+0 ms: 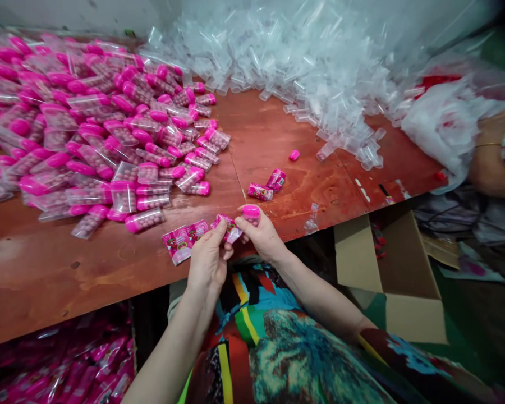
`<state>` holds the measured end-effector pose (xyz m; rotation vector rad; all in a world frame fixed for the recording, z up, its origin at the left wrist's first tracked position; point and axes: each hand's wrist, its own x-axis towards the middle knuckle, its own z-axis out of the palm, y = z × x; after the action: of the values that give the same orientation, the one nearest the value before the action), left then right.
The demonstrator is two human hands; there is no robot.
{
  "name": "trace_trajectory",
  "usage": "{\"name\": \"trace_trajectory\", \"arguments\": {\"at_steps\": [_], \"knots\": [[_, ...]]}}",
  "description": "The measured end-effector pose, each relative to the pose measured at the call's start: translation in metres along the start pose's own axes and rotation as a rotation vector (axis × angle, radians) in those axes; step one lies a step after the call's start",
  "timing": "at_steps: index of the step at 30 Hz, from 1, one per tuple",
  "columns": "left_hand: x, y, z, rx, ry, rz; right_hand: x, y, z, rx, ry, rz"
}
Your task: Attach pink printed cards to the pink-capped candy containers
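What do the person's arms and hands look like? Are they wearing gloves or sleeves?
No gloves and no long sleeves: the left hand and the right hand are bare, with bare forearms. No rings or watch show. The lap clothing is brightly multicoloured.

Both hands meet at the worktop (46,269) edge. Left hand (208,261) pinches a pink label strip (189,235); right hand (263,235) holds a pink-capped tube (251,213).

Strip of pink printed sachets (185,240), flat along the near edge of the red-brown tabletop, right end lifted and pinched at one sachet (228,227). Small clear tube with a glossy pink cap (251,212), cap up, touching that raised sachet's right end
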<state>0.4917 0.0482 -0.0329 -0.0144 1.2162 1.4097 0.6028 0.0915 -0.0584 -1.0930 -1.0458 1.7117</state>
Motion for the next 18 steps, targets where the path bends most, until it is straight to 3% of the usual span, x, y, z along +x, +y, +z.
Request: {"name": "trace_trajectory", "arguments": {"at_steps": [6, 8, 13, 18], "knots": [[0.0, 0.0, 0.006, 0.057, 0.112, 0.17, -0.005, -0.006, -0.003, 0.01, -0.118, 0.102], [0.002, -0.001, 0.005, 0.059, 0.091, 0.15, -0.005, -0.007, -0.001, -0.014, -0.096, 0.102], [0.0, 0.002, -0.003, 0.071, -0.103, 0.035, 0.004, -0.005, -0.003, 0.006, -0.086, 0.071], [-0.001, 0.007, -0.005, 0.012, -0.054, 0.048, 0.002, -0.014, -0.016, 0.207, -0.09, 0.134]]}}
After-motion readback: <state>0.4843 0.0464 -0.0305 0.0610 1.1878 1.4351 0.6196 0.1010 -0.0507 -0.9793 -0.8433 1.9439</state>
